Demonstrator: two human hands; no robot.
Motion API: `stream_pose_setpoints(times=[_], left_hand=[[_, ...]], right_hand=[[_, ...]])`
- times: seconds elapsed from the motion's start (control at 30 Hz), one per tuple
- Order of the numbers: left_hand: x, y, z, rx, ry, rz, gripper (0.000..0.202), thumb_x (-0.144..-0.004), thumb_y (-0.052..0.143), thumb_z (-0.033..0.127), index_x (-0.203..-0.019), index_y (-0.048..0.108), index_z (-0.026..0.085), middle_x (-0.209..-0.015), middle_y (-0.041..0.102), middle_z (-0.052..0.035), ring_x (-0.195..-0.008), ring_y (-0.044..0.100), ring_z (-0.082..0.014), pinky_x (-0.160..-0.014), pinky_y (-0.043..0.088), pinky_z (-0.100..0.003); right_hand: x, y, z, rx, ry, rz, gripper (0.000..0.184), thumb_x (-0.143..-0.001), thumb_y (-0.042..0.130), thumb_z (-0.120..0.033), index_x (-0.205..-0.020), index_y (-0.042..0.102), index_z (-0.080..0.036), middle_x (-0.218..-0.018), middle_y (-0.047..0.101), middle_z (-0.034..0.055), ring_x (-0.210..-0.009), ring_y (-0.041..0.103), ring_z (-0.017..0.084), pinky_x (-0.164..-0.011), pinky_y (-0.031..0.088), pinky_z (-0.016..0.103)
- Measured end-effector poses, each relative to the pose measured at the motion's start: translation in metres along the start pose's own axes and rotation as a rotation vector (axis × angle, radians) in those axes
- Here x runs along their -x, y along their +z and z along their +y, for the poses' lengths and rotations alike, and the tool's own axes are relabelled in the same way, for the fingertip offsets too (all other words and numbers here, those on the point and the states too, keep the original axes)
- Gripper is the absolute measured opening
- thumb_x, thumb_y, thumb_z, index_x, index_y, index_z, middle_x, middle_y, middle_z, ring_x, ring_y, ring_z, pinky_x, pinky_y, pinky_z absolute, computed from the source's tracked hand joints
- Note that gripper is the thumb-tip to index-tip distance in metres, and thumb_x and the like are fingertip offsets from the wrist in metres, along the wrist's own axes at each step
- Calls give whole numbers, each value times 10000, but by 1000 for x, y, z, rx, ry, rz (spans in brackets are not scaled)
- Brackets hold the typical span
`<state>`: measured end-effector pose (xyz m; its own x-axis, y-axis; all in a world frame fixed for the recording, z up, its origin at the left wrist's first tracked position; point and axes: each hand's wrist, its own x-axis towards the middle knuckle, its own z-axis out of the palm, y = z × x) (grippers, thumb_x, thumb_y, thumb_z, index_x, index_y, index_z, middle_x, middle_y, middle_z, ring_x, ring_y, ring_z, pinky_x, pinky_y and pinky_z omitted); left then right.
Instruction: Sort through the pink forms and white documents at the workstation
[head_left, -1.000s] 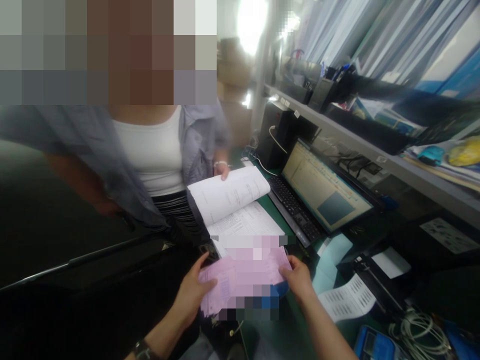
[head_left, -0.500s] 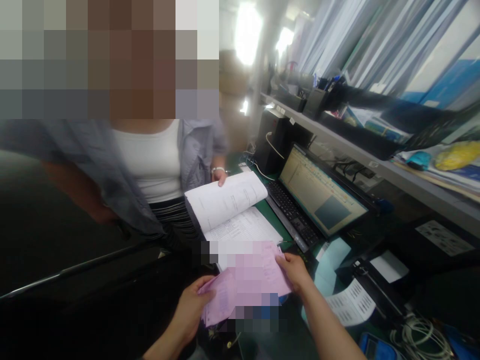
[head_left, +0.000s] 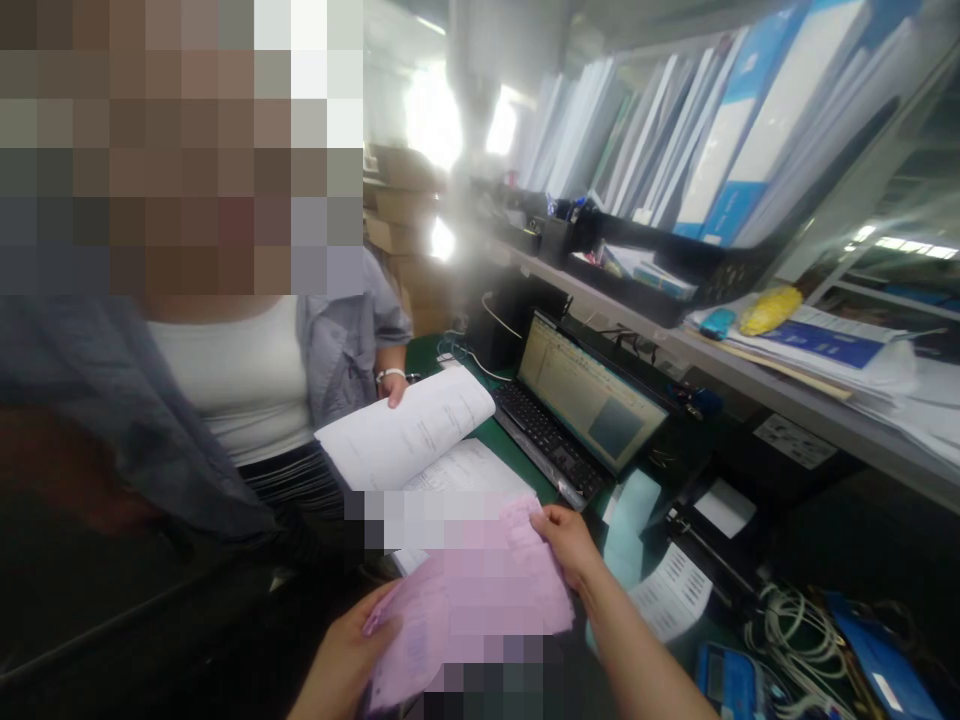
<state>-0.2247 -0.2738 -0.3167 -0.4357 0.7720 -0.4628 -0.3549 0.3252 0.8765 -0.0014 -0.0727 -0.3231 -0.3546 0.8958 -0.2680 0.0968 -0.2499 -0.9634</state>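
Pink paper sheets [head_left: 534, 560] are stretched between my two hands, their middle blurred by blocks. My left hand [head_left: 358, 640] grips the left edge, thumb on top. On the far right edge my right hand [head_left: 566, 540] pinches the same sheets. Just beyond lies a stack of white printed papers [head_left: 472, 475] on the desk. A co-worker's hand [head_left: 393, 388] lifts the upper white pages [head_left: 409, 425] of it, so they curl over. The co-worker stands across from me at the left.
An open laptop [head_left: 592, 400] stands behind the papers. To the right are a label printer [head_left: 712, 530] with a printed label strip [head_left: 675, 590], pale green paper [head_left: 630, 530], coiled cables [head_left: 799, 640] and a blue device [head_left: 727, 680]. A shelf [head_left: 660, 325] with binders runs above.
The camera view has turned right, so the co-worker and laptop sit further left. The pink sheets are spread wider and lie flatter between my hands. Both hands keep their hold.
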Motion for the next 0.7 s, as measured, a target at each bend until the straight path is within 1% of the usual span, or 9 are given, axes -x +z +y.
stream_pose_setpoints(times=[0.07, 0.17, 0.23, 0.33, 0.47, 0.57, 0.63, 0.67, 0.7], left_hand=[[4, 0, 5, 19, 1, -22, 514, -623, 754, 377, -1067, 620, 155, -954, 658, -85, -828, 622, -290, -690, 529, -353], [6, -1, 11, 9, -12, -80, 506, -647, 751, 367, -1083, 605, 157, -984, 656, -87, -830, 626, -297, -680, 533, -357], [7, -3, 14, -34, 2, -120, 497, -661, 745, 371, -1090, 601, 167, -1008, 653, -85, -852, 624, -309, -666, 536, -357], [9, -2, 17, -82, 42, -151, 488, -665, 749, 376, -1091, 600, 190, -1046, 646, -70, -945, 601, -330, -665, 539, -347], [14, 0, 15, -87, 56, -191, 453, -716, 718, 363, -1120, 574, 217, -1100, 629, -56, -1065, 552, -311, -768, 527, -346], [15, -2, 13, -78, 54, -203, 454, -718, 713, 367, -1124, 573, 220, -1107, 628, -63, -1056, 560, -304, -791, 516, -361], [18, -3, 17, -126, 99, -197, 452, -670, 741, 400, -1066, 619, 219, -1074, 643, -64, -1049, 561, -316, -829, 501, -384], [22, -3, 21, -169, 111, -205, 448, -616, 776, 420, -997, 656, 216, -1033, 657, -66, -1042, 561, -328, -865, 486, -399], [27, -3, 28, -212, 108, -206, 438, -557, 811, 429, -919, 683, 217, -985, 670, -67, -1028, 563, -339, -896, 472, -415]], right_hand=[[10, -6, -10, -27, -7, -45, 373, -614, 714, -481, -695, 575, -145, -579, 556, -33, -519, 451, 93, -515, 339, 215], [24, -15, -22, -22, -4, -80, 385, -619, 715, -493, -727, 606, -140, -617, 598, -4, -523, 480, 107, -509, 347, 222], [31, -20, -27, -2, -18, -48, 386, -624, 708, -507, -667, 600, -139, -567, 576, -12, -489, 450, 97, -480, 317, 217], [40, -26, -33, 13, -58, 20, 380, -620, 717, -489, -588, 569, -141, -505, 529, -34, -464, 405, 82, -459, 277, 212], [55, -33, -37, -20, -78, 25, 349, -631, 712, -469, -642, 588, -142, -557, 566, -27, -494, 448, 94, -486, 324, 218], [66, -39, -39, -13, -62, -18, 343, -656, 689, -472, -675, 599, -142, -607, 600, -4, -532, 501, 117, -513, 371, 232], [74, -42, -41, 67, -90, -58, 335, -692, 654, -468, -773, 635, -143, -701, 639, 26, -615, 557, 149, -568, 419, 255], [79, -43, -44, 135, -139, -64, 346, -695, 654, -450, -867, 649, -149, -789, 658, 44, -693, 584, 170, -629, 446, 273], [84, -43, -48, 221, -211, -66, 398, -682, 669, -426, -981, 645, -165, -894, 663, 60, -792, 599, 192, -710, 460, 294]])
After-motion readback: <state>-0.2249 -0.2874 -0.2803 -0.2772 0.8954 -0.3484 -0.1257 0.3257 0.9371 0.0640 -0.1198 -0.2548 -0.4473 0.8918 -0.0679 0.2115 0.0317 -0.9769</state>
